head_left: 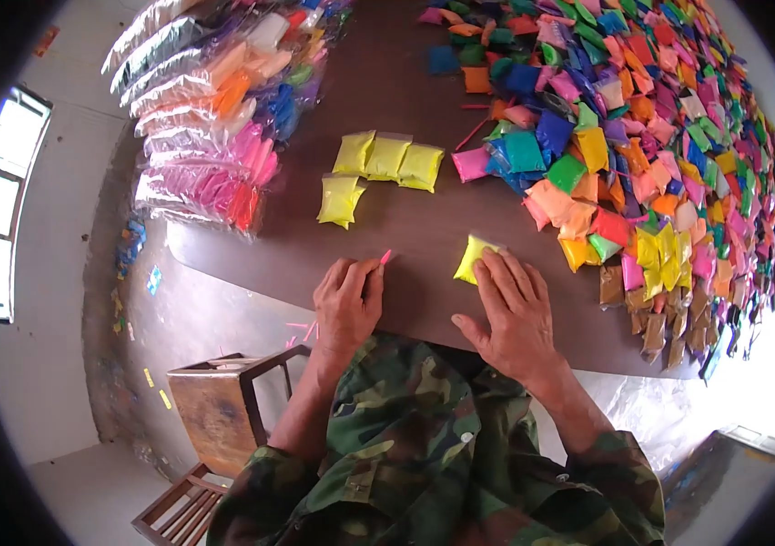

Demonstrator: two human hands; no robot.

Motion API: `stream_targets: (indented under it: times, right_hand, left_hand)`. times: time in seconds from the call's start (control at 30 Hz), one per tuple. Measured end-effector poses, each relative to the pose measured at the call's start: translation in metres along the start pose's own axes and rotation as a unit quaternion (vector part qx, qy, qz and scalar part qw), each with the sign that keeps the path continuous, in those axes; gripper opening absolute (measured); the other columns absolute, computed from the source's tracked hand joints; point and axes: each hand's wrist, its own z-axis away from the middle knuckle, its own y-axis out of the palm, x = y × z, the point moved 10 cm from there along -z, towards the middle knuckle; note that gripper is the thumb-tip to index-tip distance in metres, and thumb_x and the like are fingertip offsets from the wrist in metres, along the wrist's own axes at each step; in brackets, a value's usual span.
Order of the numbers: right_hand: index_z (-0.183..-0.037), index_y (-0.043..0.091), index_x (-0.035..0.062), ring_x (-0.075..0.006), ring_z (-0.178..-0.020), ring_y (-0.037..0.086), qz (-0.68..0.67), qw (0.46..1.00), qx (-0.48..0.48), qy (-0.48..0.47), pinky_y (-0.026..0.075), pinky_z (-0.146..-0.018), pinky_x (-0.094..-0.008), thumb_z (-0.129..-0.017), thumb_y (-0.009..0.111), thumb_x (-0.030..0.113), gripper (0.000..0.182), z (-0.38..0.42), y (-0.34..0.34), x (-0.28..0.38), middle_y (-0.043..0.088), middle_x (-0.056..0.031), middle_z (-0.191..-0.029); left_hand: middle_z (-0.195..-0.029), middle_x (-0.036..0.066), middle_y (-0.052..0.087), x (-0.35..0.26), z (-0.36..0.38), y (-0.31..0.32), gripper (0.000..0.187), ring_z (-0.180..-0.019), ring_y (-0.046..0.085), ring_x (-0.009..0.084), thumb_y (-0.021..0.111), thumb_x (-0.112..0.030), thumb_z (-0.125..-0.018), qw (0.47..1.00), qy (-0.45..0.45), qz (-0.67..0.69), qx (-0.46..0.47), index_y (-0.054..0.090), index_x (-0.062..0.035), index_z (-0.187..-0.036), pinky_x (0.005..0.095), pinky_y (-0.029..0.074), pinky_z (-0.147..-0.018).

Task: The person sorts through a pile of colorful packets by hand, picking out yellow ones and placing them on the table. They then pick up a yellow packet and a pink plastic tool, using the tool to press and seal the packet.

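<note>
My left hand is closed over the near edge of the brown table, pinching a small pink stick whose tip pokes out past the thumb and forefinger. Flat on a bright yellow packet lies my right hand, its fingers stretched out over the packet's right side and its thumb apart. Farther up the table, several similar yellow packets form a row, with one more yellow packet just below the row's left end.
A large heap of small coloured packets covers the table's right side. At the left edge, bigger clear bags of coloured packets are stacked. A wooden chair stands on the floor at left, near scattered pink sticks.
</note>
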Motion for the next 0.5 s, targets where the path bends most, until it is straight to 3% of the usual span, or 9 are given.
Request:
stream_targets:
  times: [0.37,0.5]
  right_hand:
    - [-0.143,0.054,-0.0052,-0.0376,-0.141,0.048,-0.006,1.0,0.018,0.008,0.041,-0.112,-0.0512,-0.088,0.076,0.034,0.071,-0.012,0.025,0.001,0.05,-0.0216,-0.152]
    - [-0.143,0.053,-0.0051,-0.0371,-0.14,0.048,-0.032,0.999,0.02,0.003,0.041,-0.113,-0.0506,-0.086,0.078,0.033,0.073,-0.026,0.03,0.017,0.05,-0.021,-0.151]
  left_hand:
    - [-0.084,0.008,0.066,0.005,0.0,-0.004,0.015,-0.073,0.065,0.0271,0.077,-0.002,-0.084,0.999,0.014,0.028,-0.006,0.07,-0.0064,-0.096,0.0385,0.052,-0.063]
    - [-0.082,0.01,0.067,0.019,0.0,-0.017,0.011,-0.068,0.065,0.0244,0.076,0.002,-0.086,0.993,-0.054,0.102,-0.039,0.071,-0.002,-0.095,0.035,0.052,-0.061]
